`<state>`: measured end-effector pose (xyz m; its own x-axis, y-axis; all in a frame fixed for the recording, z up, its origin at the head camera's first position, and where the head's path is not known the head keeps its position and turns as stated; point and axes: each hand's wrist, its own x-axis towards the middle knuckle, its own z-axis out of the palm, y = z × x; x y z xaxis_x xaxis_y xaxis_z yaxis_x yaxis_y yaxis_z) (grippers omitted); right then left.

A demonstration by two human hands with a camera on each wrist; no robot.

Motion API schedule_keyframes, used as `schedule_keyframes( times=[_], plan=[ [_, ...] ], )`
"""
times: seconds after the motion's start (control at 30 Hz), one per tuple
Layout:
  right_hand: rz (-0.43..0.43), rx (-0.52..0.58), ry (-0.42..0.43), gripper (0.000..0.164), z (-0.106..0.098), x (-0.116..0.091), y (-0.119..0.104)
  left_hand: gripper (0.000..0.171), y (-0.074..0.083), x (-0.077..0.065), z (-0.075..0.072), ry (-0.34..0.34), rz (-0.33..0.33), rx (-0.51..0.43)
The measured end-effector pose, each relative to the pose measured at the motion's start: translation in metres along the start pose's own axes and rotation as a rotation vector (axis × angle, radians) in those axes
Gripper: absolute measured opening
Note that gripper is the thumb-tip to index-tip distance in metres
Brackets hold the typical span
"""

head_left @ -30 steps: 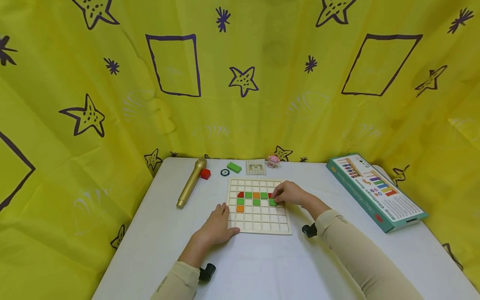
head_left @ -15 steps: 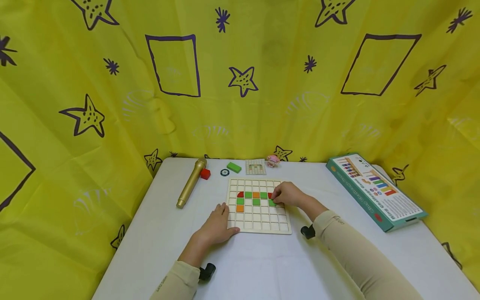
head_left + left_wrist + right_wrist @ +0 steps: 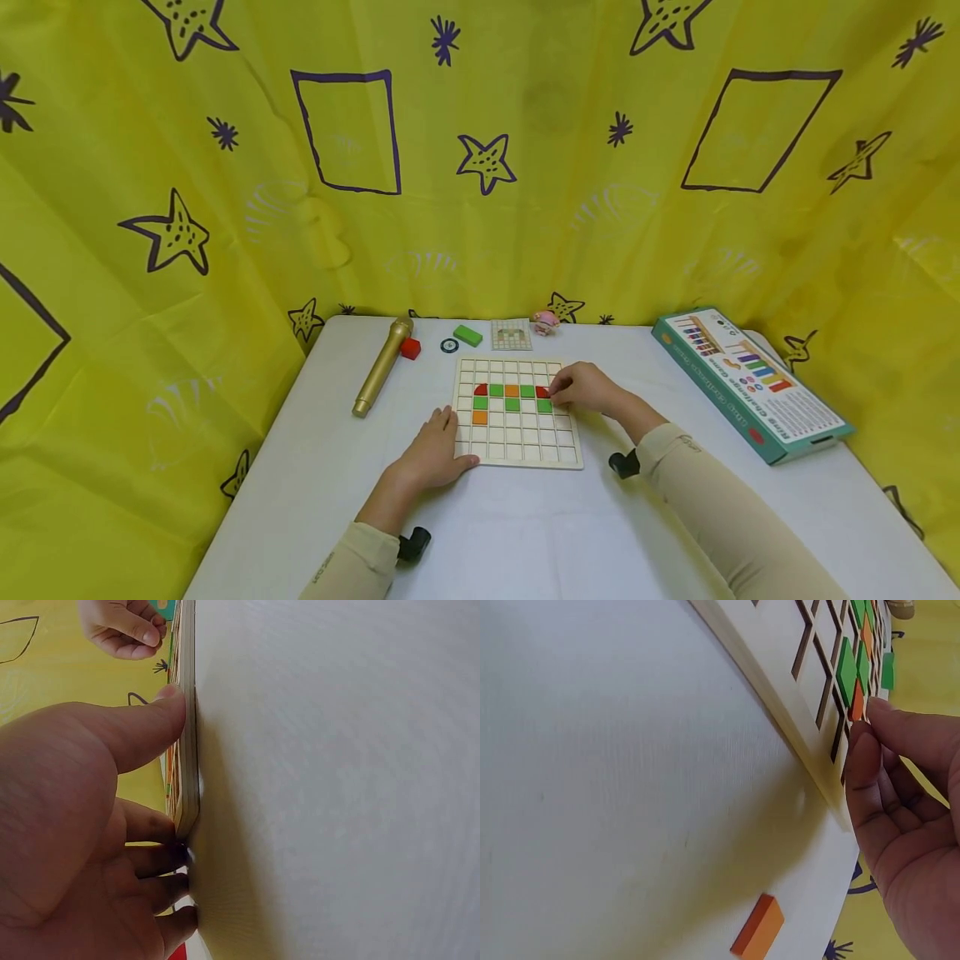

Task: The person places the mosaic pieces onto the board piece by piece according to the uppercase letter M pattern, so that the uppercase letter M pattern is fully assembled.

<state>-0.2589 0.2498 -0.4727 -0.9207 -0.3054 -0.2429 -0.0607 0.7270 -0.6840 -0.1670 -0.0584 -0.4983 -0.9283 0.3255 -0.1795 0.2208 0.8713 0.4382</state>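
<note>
A pale wooden grid board lies on the table with red, green and orange tiles in its cells. My left hand rests at its front left corner, thumb along the front edge and fingers spread against the left side. In the left wrist view the thumb lies against the board's rim. My right hand pinches at a red tile with a rounded corner, at the right end of the upper row. A green tile sits just below it. In the right wrist view thumb and index fingertips meet the red tile's near end.
Behind the board are a pattern card, pink figurine, green block, round disc and red cube. A gold microphone lies left, a game box right. The right wrist view shows an orange block beside the board.
My right hand has drawn slightly to the right, uncovering more of the red tile and the green tile below. The left hand has not moved.
</note>
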Motion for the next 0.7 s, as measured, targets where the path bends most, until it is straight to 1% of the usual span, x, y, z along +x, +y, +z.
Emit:
schedule_keyframes(
  times=[0.1, 0.37, 0.5, 0.7],
  plan=[
    [0.006, 0.004, 0.007, 0.004, -0.004, -0.004, 0.004, 0.093, 0.000, 0.000, 0.000, -0.001, -0.005, -0.003],
    [0.013, -0.061, 0.030, 0.006, -0.016, -0.014, 0.017, 0.092, 0.001, -0.001, -0.001, 0.006, -0.004, -0.026],
    [0.026, -0.075, 0.045, 0.008, -0.021, -0.018, 0.025, 0.092, 0.001, -0.001, -0.001, 0.008, -0.003, -0.020],
    [0.030, -0.064, 0.063, 0.011, -0.027, -0.026, 0.033, 0.093, 0.002, -0.001, 0.000, 0.017, -0.003, -0.024]
  ],
)
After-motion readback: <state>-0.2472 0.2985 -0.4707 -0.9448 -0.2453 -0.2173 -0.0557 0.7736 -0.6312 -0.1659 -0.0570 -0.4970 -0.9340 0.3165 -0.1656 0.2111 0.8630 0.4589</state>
